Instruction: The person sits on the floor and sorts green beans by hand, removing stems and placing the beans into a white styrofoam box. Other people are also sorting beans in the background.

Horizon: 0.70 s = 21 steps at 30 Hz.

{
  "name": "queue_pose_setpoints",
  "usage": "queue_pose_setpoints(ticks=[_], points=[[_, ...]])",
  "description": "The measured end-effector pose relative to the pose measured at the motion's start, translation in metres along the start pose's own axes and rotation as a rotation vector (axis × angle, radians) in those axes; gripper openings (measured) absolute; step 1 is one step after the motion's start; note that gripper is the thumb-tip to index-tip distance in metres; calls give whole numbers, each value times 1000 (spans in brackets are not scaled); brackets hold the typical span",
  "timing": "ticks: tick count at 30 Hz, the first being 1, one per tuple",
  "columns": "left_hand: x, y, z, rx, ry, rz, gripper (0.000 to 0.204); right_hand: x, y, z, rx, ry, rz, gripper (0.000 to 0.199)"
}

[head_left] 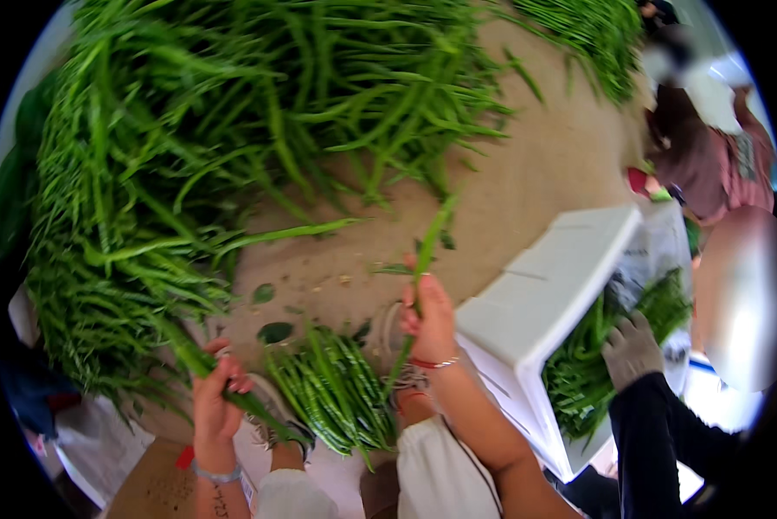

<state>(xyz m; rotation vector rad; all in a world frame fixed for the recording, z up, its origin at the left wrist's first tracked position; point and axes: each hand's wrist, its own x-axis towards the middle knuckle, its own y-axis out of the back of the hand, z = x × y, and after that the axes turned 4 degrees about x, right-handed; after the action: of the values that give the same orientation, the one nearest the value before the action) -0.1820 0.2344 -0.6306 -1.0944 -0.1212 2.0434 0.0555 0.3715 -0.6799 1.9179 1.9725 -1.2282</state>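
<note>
— Green stalks in both hands?
— Yes. Left hand point(214, 400) is wrapped around a stalk point(200, 362); right hand point(430, 318) pinches a long stalk point(423, 268) upright.
— Between them?
— A sorted bunch point(335, 389) lies on the floor point(527, 173), just above the knees.
— To the right?
— A white crate point(536, 294) holds more greens; another person's gloved hand point(631, 348) rests in it.
— Farther off?
— A big loose heap point(181, 138) spreads across the floor.
</note>
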Motion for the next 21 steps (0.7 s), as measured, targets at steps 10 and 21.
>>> queue_pose_setpoints(ticks=[10,21], points=[[7,40,3,-207,46,-2,54,14,-16,28,-39,-116,-79,39],[-22,94,3,-176,18,143,46,7,-27,35,-207,-89,-113,38]])
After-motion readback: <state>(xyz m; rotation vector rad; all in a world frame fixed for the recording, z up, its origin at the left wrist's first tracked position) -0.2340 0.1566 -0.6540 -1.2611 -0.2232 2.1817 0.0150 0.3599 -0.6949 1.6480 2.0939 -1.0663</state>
